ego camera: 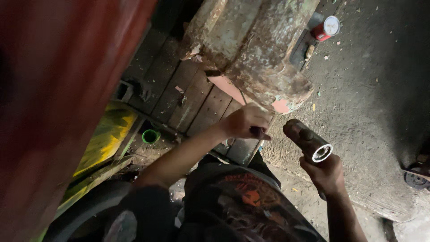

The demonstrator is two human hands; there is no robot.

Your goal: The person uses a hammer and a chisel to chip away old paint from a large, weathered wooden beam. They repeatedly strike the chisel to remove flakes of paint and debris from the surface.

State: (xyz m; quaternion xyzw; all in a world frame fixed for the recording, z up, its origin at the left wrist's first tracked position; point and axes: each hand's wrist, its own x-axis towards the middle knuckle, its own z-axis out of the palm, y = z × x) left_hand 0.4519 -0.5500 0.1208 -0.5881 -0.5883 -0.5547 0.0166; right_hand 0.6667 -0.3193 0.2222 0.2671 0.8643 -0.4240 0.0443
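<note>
Metal cylinder [308, 140], dark and grimy with a bright ring at its open end, sits in the right hand [326, 174], gripped from below and angled up toward the rusty part above. Left hand [244, 121] is closed around a thin dark-handled tool [260, 132]; its shaft runs up to the underside of the big rusty metal casting [255, 49]. Tool type is hard to call in this light, possibly a screwdriver or a pick. The two hands are near each other but not touching, with the cylinder just right of the tool handle.

The casting has flaking green-grey paint, heavy rust, and a pinkish patch at its lower edge. Under and left of it lies a dark wooden plank platform [179, 89]. A small green cup [151, 136] stands on the floor beside the planks, next to a yellow-painted panel [107, 134]. A red can with a white top [326, 28] lies up right on the dirt floor [371, 98]. A large red blurred surface [58, 89] fills the left side. A dark round metal part [416, 177] sits at the right edge.
</note>
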